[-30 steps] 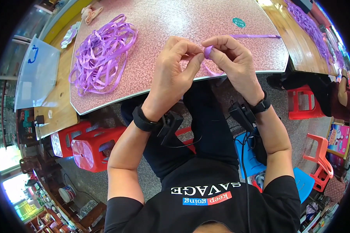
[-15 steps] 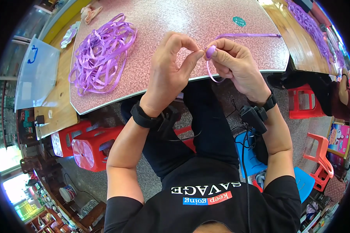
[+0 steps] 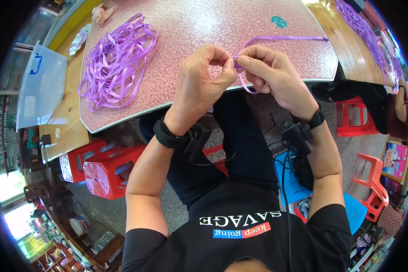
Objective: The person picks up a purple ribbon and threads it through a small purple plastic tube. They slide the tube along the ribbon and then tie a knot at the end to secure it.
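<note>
Above the near edge of the table, my left hand [image 3: 200, 81] and my right hand [image 3: 274, 75] meet fingertip to fingertip. Both pinch a narrow purple ribbon [image 3: 288, 38] where it gathers into a small bunch or fold. Its exact shape between the fingertips is partly hidden. From my right fingers one length curves back and runs right along the tabletop, ending in a small darker tip. A shorter bit hangs as a thin loop below the fingers. To the left of my left hand lies a loose tangled heap of purple ribbon [image 3: 118, 63].
The pink speckled table [image 3: 181, 27] carries a green sticker [image 3: 279, 21]. A clear plastic sheet [image 3: 43, 86] stands at left. Red stools [image 3: 106, 174] and a blue stool [image 3: 292, 179] surround my legs. More purple ribbon [image 3: 360, 34] lies at far right, near another person's arm [image 3: 400, 104].
My left fingertips have come onto the ribbon against my right ones. The rounded purple loop at my right thumb no longer shows. The length on the table bows further up.
</note>
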Demonstrator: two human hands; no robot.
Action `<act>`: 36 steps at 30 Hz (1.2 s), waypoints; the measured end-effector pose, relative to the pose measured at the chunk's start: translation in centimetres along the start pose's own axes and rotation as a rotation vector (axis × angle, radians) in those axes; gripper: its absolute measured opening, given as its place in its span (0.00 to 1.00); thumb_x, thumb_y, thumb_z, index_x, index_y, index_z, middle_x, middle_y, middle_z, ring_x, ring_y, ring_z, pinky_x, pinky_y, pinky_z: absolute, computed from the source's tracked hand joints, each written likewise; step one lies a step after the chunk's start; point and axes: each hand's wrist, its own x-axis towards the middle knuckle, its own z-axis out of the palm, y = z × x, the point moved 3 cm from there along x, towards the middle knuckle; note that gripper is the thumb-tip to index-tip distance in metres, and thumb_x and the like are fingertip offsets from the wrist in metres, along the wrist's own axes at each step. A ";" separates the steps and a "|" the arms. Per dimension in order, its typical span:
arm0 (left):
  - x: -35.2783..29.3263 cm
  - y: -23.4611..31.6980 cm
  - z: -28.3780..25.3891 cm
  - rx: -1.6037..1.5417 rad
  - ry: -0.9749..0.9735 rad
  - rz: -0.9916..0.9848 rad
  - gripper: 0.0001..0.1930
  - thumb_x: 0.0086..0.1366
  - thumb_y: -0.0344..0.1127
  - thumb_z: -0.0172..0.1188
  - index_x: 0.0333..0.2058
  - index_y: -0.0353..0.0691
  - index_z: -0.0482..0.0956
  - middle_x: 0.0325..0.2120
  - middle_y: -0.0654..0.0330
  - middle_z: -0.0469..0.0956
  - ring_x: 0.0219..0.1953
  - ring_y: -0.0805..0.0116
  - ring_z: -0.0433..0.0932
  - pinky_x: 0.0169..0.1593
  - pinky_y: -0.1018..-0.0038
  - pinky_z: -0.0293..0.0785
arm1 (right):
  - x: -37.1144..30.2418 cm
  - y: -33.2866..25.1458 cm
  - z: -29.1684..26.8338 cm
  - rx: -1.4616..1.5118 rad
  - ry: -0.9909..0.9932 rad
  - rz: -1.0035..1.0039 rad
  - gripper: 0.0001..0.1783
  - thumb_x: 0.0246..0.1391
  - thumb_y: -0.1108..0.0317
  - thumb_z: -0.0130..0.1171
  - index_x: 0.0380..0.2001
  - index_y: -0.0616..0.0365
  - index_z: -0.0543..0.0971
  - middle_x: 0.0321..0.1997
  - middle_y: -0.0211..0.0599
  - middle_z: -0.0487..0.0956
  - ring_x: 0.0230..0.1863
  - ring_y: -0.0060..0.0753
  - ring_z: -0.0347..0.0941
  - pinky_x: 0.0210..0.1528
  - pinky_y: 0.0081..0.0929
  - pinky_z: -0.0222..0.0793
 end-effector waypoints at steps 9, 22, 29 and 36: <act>0.1 0.8 0.1 -0.003 0.074 0.276 0.09 0.57 0.20 0.63 0.38 0.35 0.78 0.36 0.55 0.78 0.35 0.64 0.80 0.40 0.72 0.76 | 0.5 1.6 -0.6 0.231 0.019 0.059 0.11 0.65 0.62 0.55 0.41 0.59 0.78 0.26 0.20 0.69 0.24 0.08 0.60 0.20 0.09 0.51; 0.2 0.1 -0.3 0.115 0.131 0.359 0.08 0.57 0.21 0.64 0.36 0.38 0.80 0.34 0.58 0.79 0.34 0.64 0.80 0.38 0.72 0.75 | 0.3 0.1 -0.5 0.132 0.005 0.036 0.14 0.64 0.63 0.56 0.43 0.63 0.81 0.23 0.20 0.70 0.21 0.08 0.57 0.21 0.10 0.51; 0.3 -0.5 -0.1 -0.008 0.128 0.250 0.06 0.58 0.23 0.66 0.34 0.36 0.79 0.30 0.58 0.80 0.33 0.66 0.81 0.37 0.74 0.76 | 0.1 -0.8 -0.1 -0.244 0.123 -0.112 0.12 0.61 0.66 0.61 0.44 0.62 0.82 0.28 0.21 0.75 0.23 0.07 0.62 0.24 0.10 0.57; -0.1 -0.9 0.5 -0.218 0.091 0.083 0.05 0.59 0.23 0.65 0.34 0.35 0.79 0.29 0.59 0.81 0.34 0.71 0.82 0.40 0.76 0.77 | 0.6 -0.4 -0.8 -0.406 0.134 -0.185 0.11 0.60 0.67 0.63 0.42 0.62 0.82 0.36 0.26 0.80 0.39 0.13 0.72 0.42 0.14 0.67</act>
